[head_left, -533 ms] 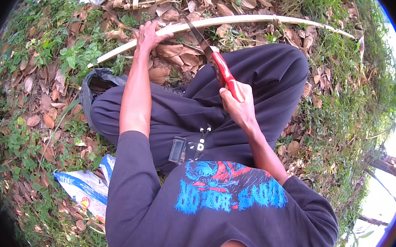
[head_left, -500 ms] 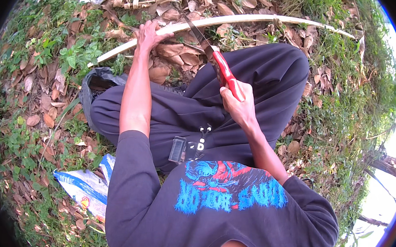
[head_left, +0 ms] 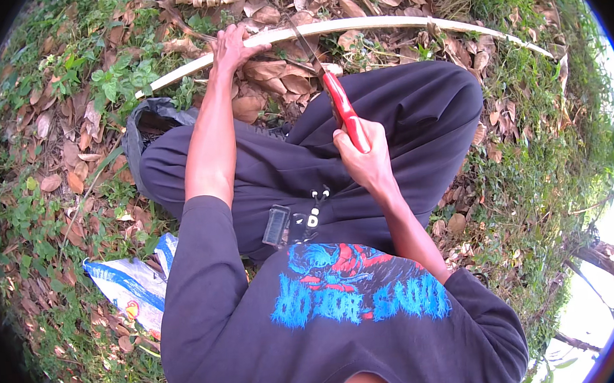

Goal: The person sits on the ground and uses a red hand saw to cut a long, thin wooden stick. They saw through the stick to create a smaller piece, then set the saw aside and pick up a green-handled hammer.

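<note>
A person sits cross-legged on leafy ground (head_left: 524, 141), a saw held across a long pale wood strip.
Dark trousers (head_left: 416, 116) fill the middle; beyond the knees, the curved strip (head_left: 373, 22) stretches over dry leaves; a white-and-blue sack (head_left: 117, 276) lies at left, a black bag (head_left: 134, 150) beside the left knee; the red-handled saw (head_left: 343, 103) points forward, its blade crossing the strip; the right hand (head_left: 365, 150) has its fingers closed around that handle; the left hand (head_left: 229, 51) lies over the strip, fingers spread, thumb out.
</note>
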Tool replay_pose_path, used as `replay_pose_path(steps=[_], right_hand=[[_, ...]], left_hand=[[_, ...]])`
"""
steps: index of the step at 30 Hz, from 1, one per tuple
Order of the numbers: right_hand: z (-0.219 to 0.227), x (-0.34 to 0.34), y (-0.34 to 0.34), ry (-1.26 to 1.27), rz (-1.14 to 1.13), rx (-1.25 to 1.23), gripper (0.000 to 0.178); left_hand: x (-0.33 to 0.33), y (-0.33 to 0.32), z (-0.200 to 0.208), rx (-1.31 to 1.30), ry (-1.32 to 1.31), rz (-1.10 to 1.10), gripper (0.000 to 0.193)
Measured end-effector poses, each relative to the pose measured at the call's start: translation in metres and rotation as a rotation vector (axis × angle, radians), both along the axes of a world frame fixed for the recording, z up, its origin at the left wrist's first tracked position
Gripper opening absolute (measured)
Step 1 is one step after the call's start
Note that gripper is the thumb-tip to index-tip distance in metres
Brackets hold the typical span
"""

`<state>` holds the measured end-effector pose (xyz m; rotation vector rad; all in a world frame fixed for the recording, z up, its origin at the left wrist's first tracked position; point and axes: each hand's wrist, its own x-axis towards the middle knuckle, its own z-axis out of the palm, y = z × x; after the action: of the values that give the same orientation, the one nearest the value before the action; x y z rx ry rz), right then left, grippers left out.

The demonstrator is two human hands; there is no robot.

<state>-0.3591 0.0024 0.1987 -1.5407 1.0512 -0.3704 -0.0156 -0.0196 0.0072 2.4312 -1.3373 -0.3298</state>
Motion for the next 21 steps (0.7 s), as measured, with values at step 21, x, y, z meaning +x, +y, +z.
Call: replay_pose_path(steps=[21], right_hand=[[-0.033, 0.033, -0.041, 0.02, 0.002, -0.082, 0.027]], left_hand=[[-0.003, -0.002, 0.004, 0.057, -0.019, -0.015, 0.073]])
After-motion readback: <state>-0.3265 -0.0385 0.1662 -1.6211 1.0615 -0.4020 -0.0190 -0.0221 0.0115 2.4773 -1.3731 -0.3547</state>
